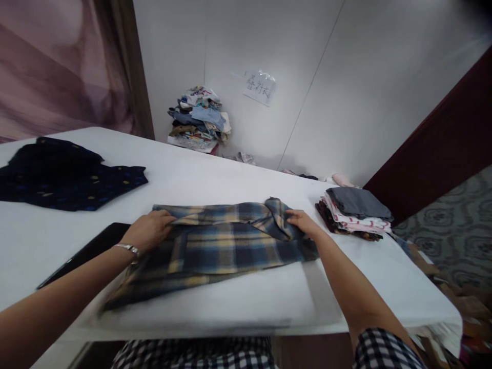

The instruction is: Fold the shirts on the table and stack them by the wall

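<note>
A blue, yellow and black plaid shirt [226,246] lies partly folded on the white table, its lower left part spreading toward the near edge. My left hand [151,229], with a bracelet at the wrist, is closed on the shirt's left end. At the other end my right hand [302,221] grips the cloth by the collar, thumb and fingers together on it. Part of the shirt is blurred. Beside my left forearm is a flat black object [90,251], partly covered by the arm.
A dark patterned garment [73,177] lies at the left on the white table [184,171]. A folded clothes stack [355,210] stands at the right. Behind the table is a heap of clothes [202,120], near a wall with a handwritten sign [259,87].
</note>
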The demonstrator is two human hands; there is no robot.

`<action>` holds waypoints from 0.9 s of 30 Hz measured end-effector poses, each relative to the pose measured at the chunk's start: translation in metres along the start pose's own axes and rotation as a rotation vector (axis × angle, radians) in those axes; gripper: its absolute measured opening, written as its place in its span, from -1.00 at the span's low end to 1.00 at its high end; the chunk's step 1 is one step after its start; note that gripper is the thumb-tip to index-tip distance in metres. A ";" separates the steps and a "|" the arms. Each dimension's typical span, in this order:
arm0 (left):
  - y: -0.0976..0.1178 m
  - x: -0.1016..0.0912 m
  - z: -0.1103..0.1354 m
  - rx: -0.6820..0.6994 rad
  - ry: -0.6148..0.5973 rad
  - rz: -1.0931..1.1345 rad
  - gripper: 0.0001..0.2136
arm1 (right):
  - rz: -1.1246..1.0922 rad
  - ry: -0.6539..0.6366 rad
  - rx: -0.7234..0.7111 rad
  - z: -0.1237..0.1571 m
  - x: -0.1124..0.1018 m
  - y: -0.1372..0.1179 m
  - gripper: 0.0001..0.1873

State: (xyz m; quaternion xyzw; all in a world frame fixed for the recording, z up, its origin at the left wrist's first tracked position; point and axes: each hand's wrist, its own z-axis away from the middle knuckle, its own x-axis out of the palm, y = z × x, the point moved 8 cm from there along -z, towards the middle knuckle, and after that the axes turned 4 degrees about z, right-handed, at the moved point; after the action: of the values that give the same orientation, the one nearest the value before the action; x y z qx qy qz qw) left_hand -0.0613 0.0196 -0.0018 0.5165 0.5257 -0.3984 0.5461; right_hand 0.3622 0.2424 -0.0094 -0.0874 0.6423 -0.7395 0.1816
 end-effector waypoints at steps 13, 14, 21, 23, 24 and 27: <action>0.018 0.010 0.037 0.130 0.003 -0.097 -0.63 | -0.424 0.308 -0.325 0.055 -0.101 -0.019 -0.52; 0.016 0.014 0.041 0.130 -0.007 -0.093 -0.61 | -0.389 0.297 -0.262 0.060 -0.098 -0.001 -0.52; 0.008 0.005 0.051 0.069 0.055 -0.136 -0.53 | -0.192 0.203 0.128 0.074 -0.068 0.066 -0.63; 0.011 -0.001 0.053 0.075 0.105 -0.140 -0.52 | -0.190 0.222 0.108 0.074 -0.072 0.060 -0.47; 0.012 -0.001 0.054 0.077 0.096 -0.140 -0.53 | -0.217 0.256 0.049 0.074 -0.078 0.053 -0.39; 0.015 0.012 0.056 0.096 -0.055 -0.116 -0.52 | -0.356 0.404 -0.226 0.078 -0.108 0.027 -0.27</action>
State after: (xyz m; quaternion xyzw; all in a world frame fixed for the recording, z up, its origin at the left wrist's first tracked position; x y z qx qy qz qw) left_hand -0.0363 -0.0321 -0.0160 0.4995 0.5197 -0.4684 0.5109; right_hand 0.4936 0.2090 -0.0120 -0.0694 0.7183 -0.6859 -0.0934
